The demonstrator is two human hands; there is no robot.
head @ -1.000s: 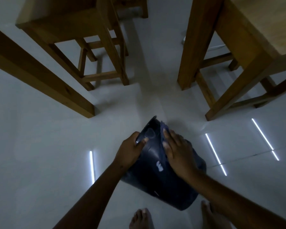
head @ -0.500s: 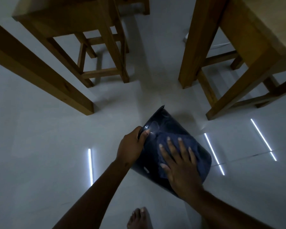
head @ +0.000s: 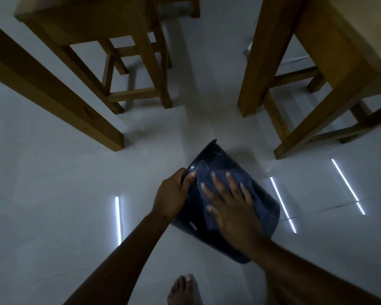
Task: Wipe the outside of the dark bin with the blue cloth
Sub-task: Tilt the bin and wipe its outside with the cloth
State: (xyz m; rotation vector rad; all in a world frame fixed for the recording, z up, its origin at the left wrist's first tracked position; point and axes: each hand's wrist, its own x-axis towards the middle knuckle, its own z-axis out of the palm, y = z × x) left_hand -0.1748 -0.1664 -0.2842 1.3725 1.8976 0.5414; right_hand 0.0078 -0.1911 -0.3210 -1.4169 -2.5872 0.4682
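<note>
The dark bin (head: 265,208) is tipped on its side above the pale floor, its base end towards me. My left hand (head: 173,195) grips the bin's left rim, thumb on the outside. My right hand (head: 231,208) lies flat with fingers spread on the blue cloth (head: 250,183), pressing it against the bin's upper side. The cloth shows as a dull blue patch around and beyond my fingers; most of it is under my palm.
A wooden stool (head: 128,69) stands ahead on the left, with a long wooden beam (head: 53,93) nearer left. A wooden table leg (head: 257,62) and frame stand ahead on the right. My bare foot (head: 185,289) is just below the bin. Light strips reflect off the floor.
The bin has turned so its side faces up more. My right hand has slid with the cloth from the rim down over the side. The left hand keeps its grip.
</note>
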